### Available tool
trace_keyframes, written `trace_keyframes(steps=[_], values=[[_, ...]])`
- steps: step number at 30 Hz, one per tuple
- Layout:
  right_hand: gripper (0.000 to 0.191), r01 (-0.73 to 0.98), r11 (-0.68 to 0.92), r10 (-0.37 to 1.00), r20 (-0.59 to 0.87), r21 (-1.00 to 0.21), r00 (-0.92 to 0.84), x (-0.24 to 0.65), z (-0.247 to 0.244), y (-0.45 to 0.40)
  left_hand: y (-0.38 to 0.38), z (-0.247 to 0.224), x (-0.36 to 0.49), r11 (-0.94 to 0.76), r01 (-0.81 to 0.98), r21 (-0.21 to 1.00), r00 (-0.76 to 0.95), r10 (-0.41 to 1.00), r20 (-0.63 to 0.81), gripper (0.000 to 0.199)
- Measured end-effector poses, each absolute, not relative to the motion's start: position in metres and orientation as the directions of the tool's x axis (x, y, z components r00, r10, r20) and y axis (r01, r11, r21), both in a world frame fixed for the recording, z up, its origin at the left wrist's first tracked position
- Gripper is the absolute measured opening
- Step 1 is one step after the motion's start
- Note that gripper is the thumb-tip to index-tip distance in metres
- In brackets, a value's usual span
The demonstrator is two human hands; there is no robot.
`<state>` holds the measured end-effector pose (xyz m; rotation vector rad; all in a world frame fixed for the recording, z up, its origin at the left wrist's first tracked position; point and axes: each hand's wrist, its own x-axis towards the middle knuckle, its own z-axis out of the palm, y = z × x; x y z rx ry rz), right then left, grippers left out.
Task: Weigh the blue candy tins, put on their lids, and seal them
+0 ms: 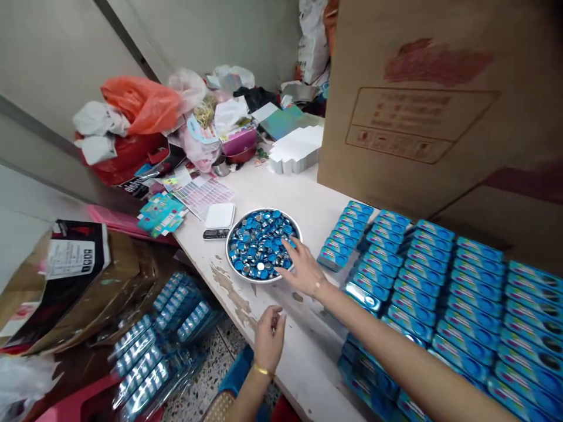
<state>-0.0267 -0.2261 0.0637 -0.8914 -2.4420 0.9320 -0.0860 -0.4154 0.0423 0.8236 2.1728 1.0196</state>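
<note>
A round metal tray (228, 258) is heaped with small round tins, some with blue tops and some silver (259, 243). Over its right edge reaches my right hand (303, 269), fingers apart, fingertips touching or just above the tins. My left hand (269, 343) is curled closed near the table's front edge, below the tray; whatever it may hold is hidden by the fingers. To the right stand rows of small blue printed boxes (420, 272), with my right forearm stretched across in front of some of them.
A small white scale (220, 217) sits left of the tray. Behind are a white stack of cards (297, 149), plastic bags (141, 105) and a large cardboard carton (413, 105). Wrapped blue packs (149, 357) and an opened carton (83, 281) lie lower left.
</note>
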Motion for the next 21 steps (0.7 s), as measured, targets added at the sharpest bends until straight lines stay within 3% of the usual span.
trace_keyframes(steps=[5,9,12,15,17,19,21], values=[[0.078,0.605,0.64,0.637,-0.113,-0.474,-0.762,-0.132,0.021,-0.188,-0.444,0.026,-0.125,0.59,0.26,0.764,-0.587,0.725,-0.36,0.032],[0.069,0.602,0.702,0.604,-0.13,-0.382,-0.787,-0.147,0.004,-0.179,-0.449,0.014,-0.135,0.611,0.245,0.753,-0.522,0.738,-0.428,0.031],[0.06,0.535,0.754,0.52,-0.151,-0.382,-0.841,-0.145,0.005,-0.173,-0.443,0.012,-0.14,0.609,0.254,0.751,-0.463,0.759,-0.459,0.026],[0.047,0.503,0.725,0.517,-0.111,-0.47,-0.849,-0.141,0.012,-0.169,-0.434,0.016,-0.144,0.594,0.264,0.76,-0.409,0.783,-0.469,0.024],[0.036,0.49,0.618,0.602,-0.031,-0.615,-0.798,-0.139,0.016,-0.17,-0.429,0.02,-0.144,0.586,0.266,0.765,-0.379,0.794,-0.476,0.023],[0.025,0.443,0.387,0.749,-0.004,-0.809,-0.662,-0.137,0.021,-0.173,-0.424,0.025,-0.142,0.579,0.26,0.773,-0.346,0.803,-0.485,0.021],[0.023,0.358,0.015,0.851,-0.176,-0.934,-0.494,-0.135,0.027,-0.177,-0.418,0.031,-0.139,0.564,0.239,0.79,-0.322,0.814,-0.483,0.021]])
